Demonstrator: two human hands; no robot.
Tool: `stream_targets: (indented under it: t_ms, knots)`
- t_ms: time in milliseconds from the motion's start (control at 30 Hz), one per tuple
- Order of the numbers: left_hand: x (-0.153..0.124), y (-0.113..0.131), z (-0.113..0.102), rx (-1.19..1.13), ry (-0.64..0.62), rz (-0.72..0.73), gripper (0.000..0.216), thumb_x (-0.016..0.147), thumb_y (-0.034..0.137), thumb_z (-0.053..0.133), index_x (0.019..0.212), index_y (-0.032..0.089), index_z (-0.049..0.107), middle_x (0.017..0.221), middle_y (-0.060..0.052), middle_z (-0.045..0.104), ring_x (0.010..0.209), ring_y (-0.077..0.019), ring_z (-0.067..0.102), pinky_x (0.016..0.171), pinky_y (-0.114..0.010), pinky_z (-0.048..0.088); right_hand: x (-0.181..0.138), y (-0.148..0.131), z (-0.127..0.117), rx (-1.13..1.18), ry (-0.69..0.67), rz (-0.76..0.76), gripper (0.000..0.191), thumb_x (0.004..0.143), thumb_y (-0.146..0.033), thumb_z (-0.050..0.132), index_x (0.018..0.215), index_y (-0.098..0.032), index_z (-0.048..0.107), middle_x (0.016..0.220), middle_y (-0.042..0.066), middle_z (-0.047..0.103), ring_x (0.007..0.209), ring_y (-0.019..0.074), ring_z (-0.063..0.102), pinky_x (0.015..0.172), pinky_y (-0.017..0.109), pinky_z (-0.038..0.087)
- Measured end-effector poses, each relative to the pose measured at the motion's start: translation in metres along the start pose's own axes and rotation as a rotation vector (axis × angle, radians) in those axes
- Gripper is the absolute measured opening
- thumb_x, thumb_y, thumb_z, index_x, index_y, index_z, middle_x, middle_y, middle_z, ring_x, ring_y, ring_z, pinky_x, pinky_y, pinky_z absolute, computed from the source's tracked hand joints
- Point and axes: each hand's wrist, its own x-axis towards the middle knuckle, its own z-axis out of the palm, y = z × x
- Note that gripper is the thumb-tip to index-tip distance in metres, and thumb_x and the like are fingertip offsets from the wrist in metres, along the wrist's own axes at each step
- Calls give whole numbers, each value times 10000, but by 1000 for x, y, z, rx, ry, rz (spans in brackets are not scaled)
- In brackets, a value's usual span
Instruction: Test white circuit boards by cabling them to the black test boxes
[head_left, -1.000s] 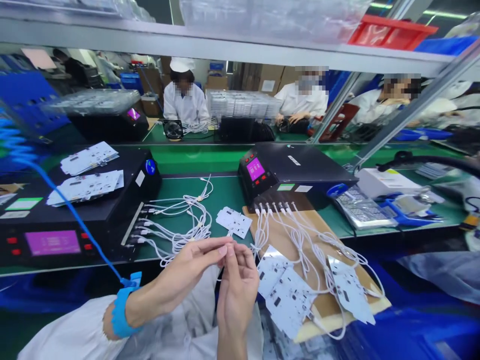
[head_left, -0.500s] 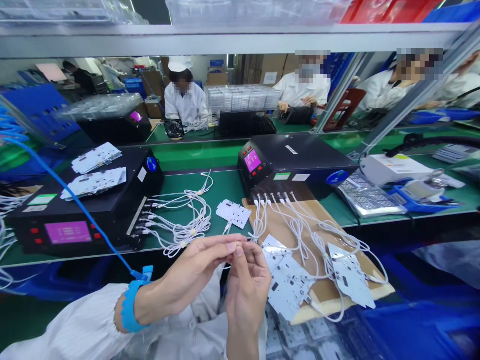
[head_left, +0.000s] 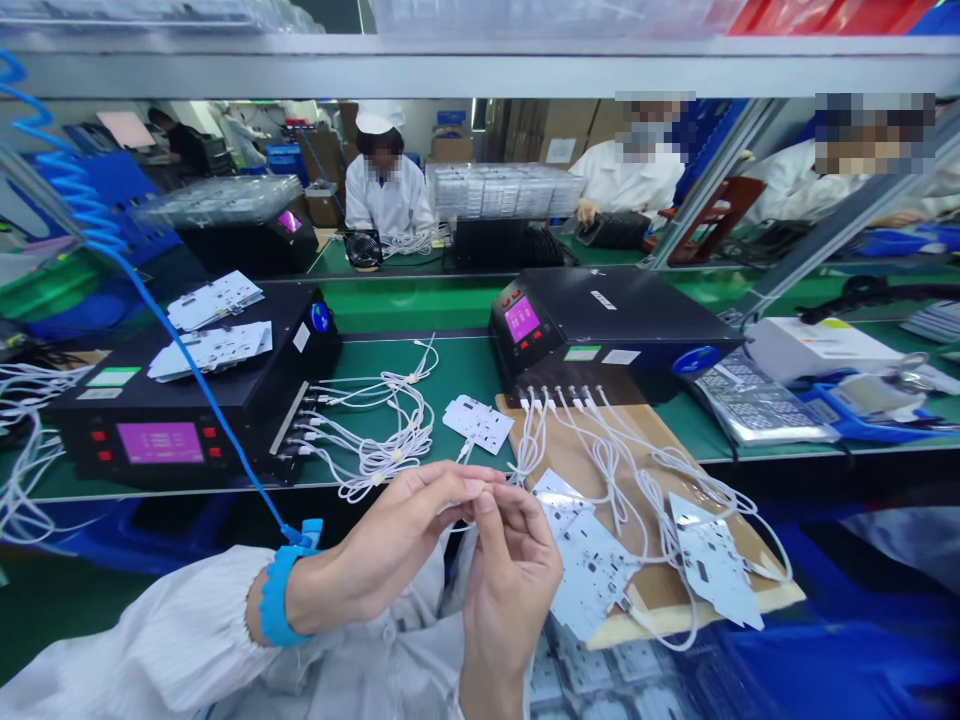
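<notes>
Here the left hand (head_left: 397, 545) and right hand (head_left: 517, 585) are brought together, fingertips meeting in a pinch on the end of a thin white cable (head_left: 463, 462). Only a short, slack stretch of it shows, running up from the fingers. The tip is hidden between the pads, so its plug cannot be made out.

The pinch sits in front of the black tester (head_left: 607, 320) with the pink screen, on the person's side of it and off its screen end, over the bench edge. Between the tester and the hands lies a small white board (head_left: 478, 422), and the cable rises toward it. A cardboard sheet (head_left: 660, 590) starts at the tester's front and carries more white leads and flat white boards (head_left: 712, 570). A blue wrist strap (head_left: 279, 595) circles the left wrist, farther from the tester than either hand, and its coiled cord (head_left: 150, 300) climbs away.

Against half a second ago the grip is the same, both hands clamped on the cable. The right hand stands slightly closer to the cardboard. The view has swung a little, so the tester sits a touch farther over and more of the cord's coils show.
</notes>
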Motion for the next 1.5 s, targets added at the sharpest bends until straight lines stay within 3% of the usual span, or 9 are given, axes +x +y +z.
stream_targets:
  t_ms: [667, 1000, 1300, 1400, 1500]
  knots:
    - [1, -3, -10, 105, 15, 61, 210, 841, 395, 806, 967, 229, 830, 1030, -38, 790, 1070, -201, 677, 997, -308, 494, -9, -1, 1, -13, 30, -43, 227, 799, -282, 885, 937, -171, 742, 893, 46, 782, 794, 160, 749, 734, 247, 615]
    - [-10, 0, -11, 240, -82, 146, 266, 868, 413, 796, 1047, 220, 830, 1213, -80, 754, 1171, -244, 671, 1043, -340, 512, -14, -8, 0, 42, 9, -67, 233, 782, -311, 891, 878, -175, 728, 852, 67, 788, 788, 183, 760, 702, 257, 617]
    - [-23, 7, -11, 313, -120, 210, 191, 895, 369, 768, 1027, 247, 834, 1174, -73, 762, 1116, -227, 700, 999, -317, 563, -22, -12, 2, 86, -54, -94, 209, 802, -282, 880, 889, -182, 718, 840, 44, 783, 773, 156, 756, 712, 240, 623]
    - [-26, 8, -14, 335, -119, 261, 206, 888, 349, 778, 1071, 263, 823, 1163, -66, 765, 1110, -220, 702, 990, -314, 566, -28, -11, 3, 40, -76, -176, 144, 863, -232, 825, 930, -194, 703, 886, 40, 773, 838, 153, 753, 758, 258, 627]
    - [-28, 9, -20, 408, -110, 385, 248, 895, 328, 774, 1134, 265, 803, 1072, -64, 770, 1053, -204, 700, 961, -316, 561, -34, -9, 3, -78, -62, -434, 177, 893, -92, 752, 998, -223, 695, 935, 35, 766, 894, 165, 739, 805, 327, 633]
